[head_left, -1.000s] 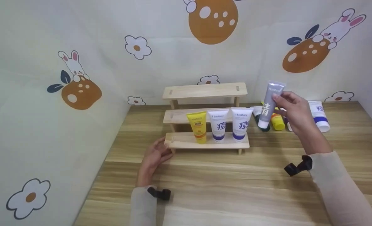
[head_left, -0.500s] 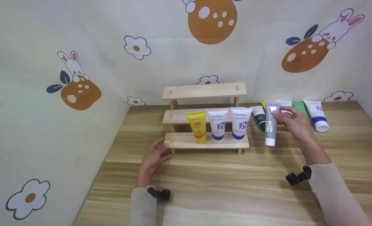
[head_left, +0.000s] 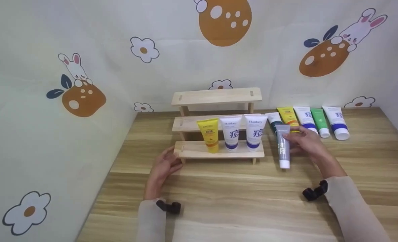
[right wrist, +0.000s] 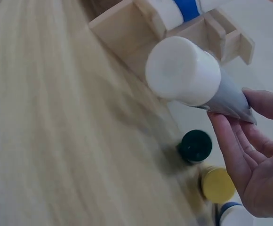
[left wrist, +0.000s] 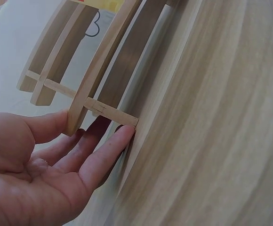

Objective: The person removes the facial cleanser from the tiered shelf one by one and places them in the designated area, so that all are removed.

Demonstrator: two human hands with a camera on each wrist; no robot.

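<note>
Two pale sleeves (head_left: 355, 208) reach in over a wood-grained bench (head_left: 226, 205), a black device (head_left: 315, 191) worn at each wrist. At the lower corner of a three-tiered wooden stand (head_left: 215, 96), a person's left hand (head_left: 162, 166) holds the end of the lowest shelf, the thumb on the shelf's end and a fingertip touching the foot of the leg. To the other side, the right hand (head_left: 308, 143) pinches a grey tube (head_left: 284, 148) near its flat end, between thumb and fingers. The tube is raised off the bench just to the right of the stand, its white cap pointing down and toward the person.

On the lowest shelf, three tubes stand upright on their caps: a yellow tube (head_left: 210, 136) to the left, then two white tubes (head_left: 255, 131) with blue bands and lettering. The two higher shelves rise behind them.

Farther back, a row lies on the bench near the wall: a white-and-dark-green tube (head_left: 274, 117), partly hidden by the grey one, a second yellow tube (head_left: 287, 114), a banded white tube (head_left: 304, 117), a green tube (head_left: 319, 121) and another banded white one (head_left: 335, 119). Rabbits, orange fruit and flowers decorate the pale wall covering (head_left: 178, 23) behind.
</note>
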